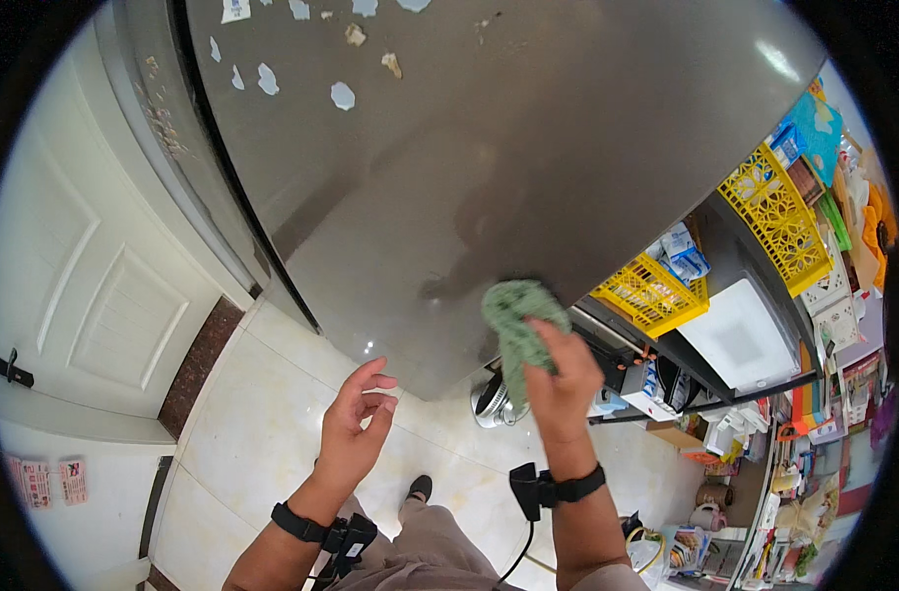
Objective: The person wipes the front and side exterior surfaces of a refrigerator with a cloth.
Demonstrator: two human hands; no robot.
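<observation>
A green cloth (522,325) is held in my right hand (564,377), pressed against the lower right part of a glossy grey-brown panel (420,207), near its edge. My left hand (357,421) holds nothing; its fingers are apart and slightly curled, just below the panel's lower left edge. Pale patches (342,96) and torn bits of residue mark the panel's upper left. A black strap with a small device sits on each wrist.
Yellow plastic baskets (778,218) and a white lid or tray (741,336) stand on a black shelf rack at right. Shelves crowded with goods lie beyond. A white door (109,281) is at left. A shiny metal appliance (493,406) is on the tiled floor (250,421) below the panel.
</observation>
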